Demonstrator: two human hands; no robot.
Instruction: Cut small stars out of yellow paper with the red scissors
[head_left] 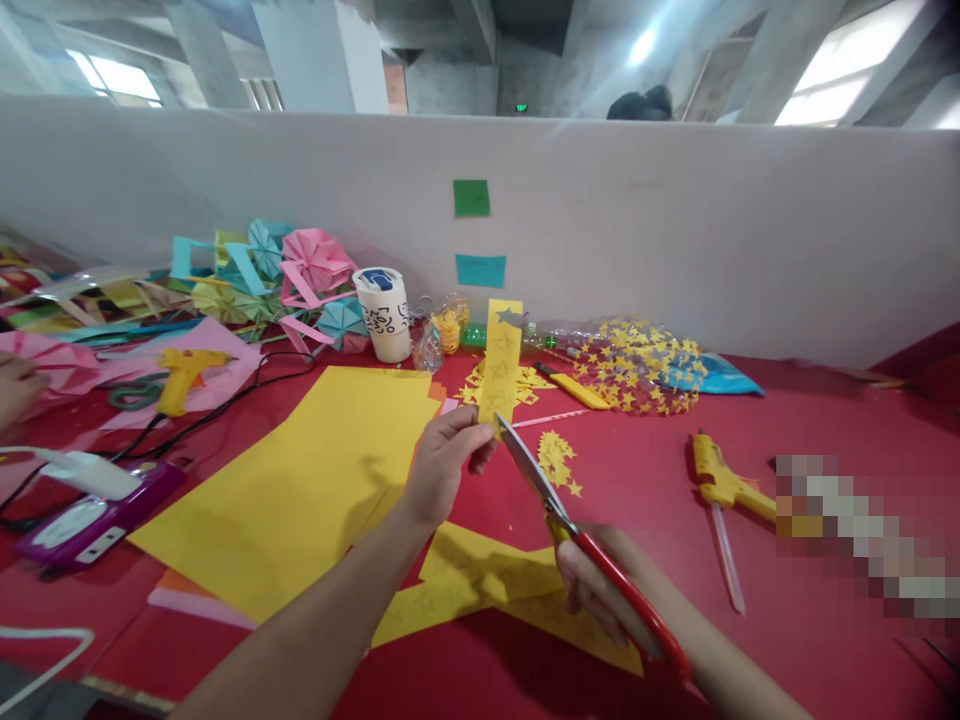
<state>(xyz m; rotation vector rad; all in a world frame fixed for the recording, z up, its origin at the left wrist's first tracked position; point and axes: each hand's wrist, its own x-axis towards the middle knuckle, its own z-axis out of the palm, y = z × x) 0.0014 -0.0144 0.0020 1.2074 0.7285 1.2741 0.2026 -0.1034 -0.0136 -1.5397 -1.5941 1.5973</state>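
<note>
My left hand (pixel 448 452) pinches the lower end of a narrow yellow paper strip (pixel 501 362) held upright. Star outlines are drawn on the strip, and a star-shaped hole shows near its top. In my right hand (pixel 600 575) are red-handled scissors (pixel 574 535), their tips meeting the strip just beside my left fingers. Beneath both hands lie yellow paper pieces (pixel 487 580) with faint markings. A small pile of cut yellow stars (pixel 555 458) rests right of the strip, and more yellow scraps (pixel 529 382) lie behind it.
Large yellow sheets (pixel 300 480) cover the left middle of the red table (pixel 637 460). Yellow glue guns lie left (pixel 180 378) and right (pixel 724 475). A purple power strip (pixel 94 530), a white cup (pixel 382 315), a yellow cutter (pixel 577 388) and another person's hand (pixel 19 380) are also around.
</note>
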